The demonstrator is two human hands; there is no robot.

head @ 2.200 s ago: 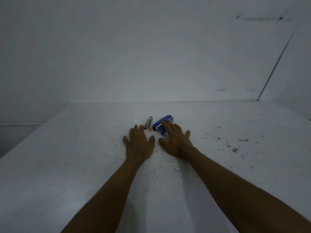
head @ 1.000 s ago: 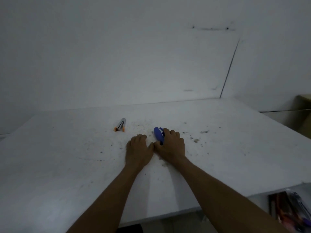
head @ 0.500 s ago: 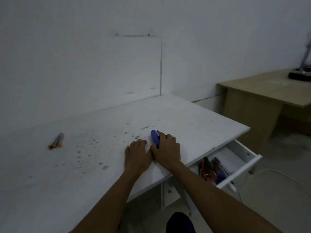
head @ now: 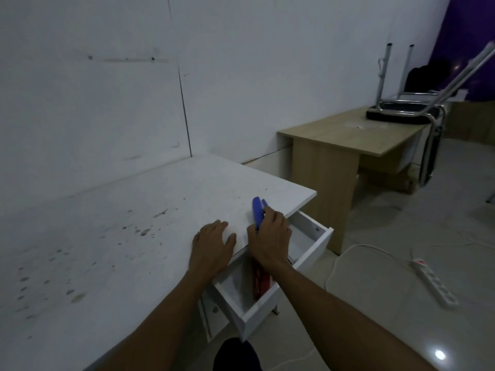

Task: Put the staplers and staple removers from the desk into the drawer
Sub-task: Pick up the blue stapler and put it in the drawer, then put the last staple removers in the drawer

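Note:
My right hand (head: 269, 241) grips a blue stapler (head: 257, 212) at the right front edge of the white desk (head: 134, 223); its blue tip sticks out past my fingers. My left hand (head: 213, 246) lies flat on the desk just left of it, holding nothing. Below the desk edge a white drawer (head: 310, 259) stands pulled out, and a red item (head: 261, 282) lies inside it, partly hidden by my right wrist. The small orange-tipped staple remover is out of view.
The desk top is marked with dark stains (head: 144, 231). A wooden desk (head: 348, 140) with an upturned chair (head: 407, 108) stands to the right. A white power strip (head: 434, 282) and its cable (head: 345, 253) lie on the tiled floor.
My right hand has slid the blue stapler right along the desk to its edge above the open drawer. My left hand followed. The view swung right, and the staple remover left the frame.

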